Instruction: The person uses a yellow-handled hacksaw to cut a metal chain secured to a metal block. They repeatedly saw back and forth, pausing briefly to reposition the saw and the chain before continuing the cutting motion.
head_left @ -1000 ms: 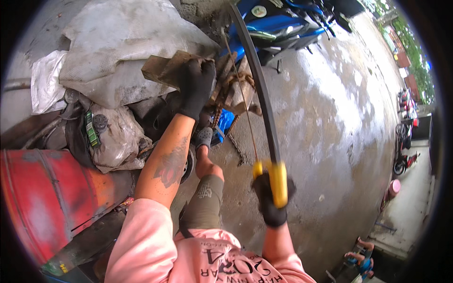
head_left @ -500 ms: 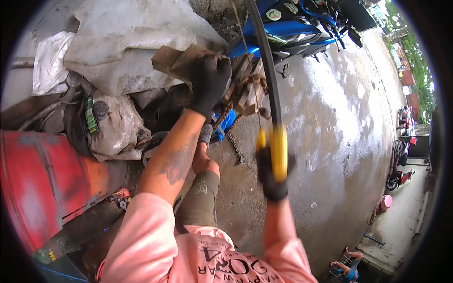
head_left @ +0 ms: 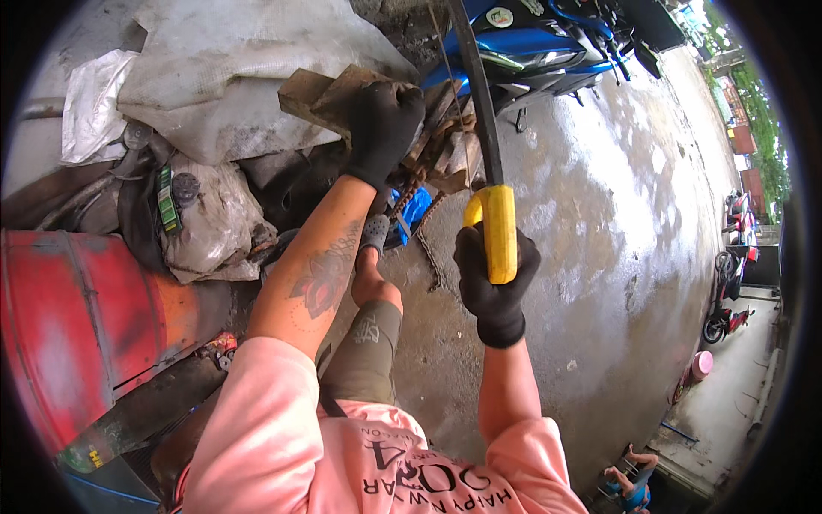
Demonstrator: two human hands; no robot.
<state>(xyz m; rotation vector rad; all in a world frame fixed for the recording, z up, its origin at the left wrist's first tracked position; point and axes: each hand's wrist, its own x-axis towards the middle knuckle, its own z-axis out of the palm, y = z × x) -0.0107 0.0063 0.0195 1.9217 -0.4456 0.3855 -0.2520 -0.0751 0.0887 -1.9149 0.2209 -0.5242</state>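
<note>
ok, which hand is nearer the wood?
Left. The left hand is on the wood; the right hand is apart, to its lower right, gripping the yellow saw handle.

We have a wet, grey-brown concrete floor [head_left: 591, 291] before us, glossy with pale reflections toward the upper right. On it, near the top, we see a blue-and-black motorcycle [head_left: 531, 43] with its dark stand reaching down. Closer in, a grey perforated clog [head_left: 374, 231] is planted on a foot, and the end of a thin dark strand [head_left: 428, 249] (chain or rope, we cannot tell) trails beside it. Far right, we find a red-and-black motorcycle [head_left: 730, 320] and a round pink container [head_left: 702, 366].
</note>
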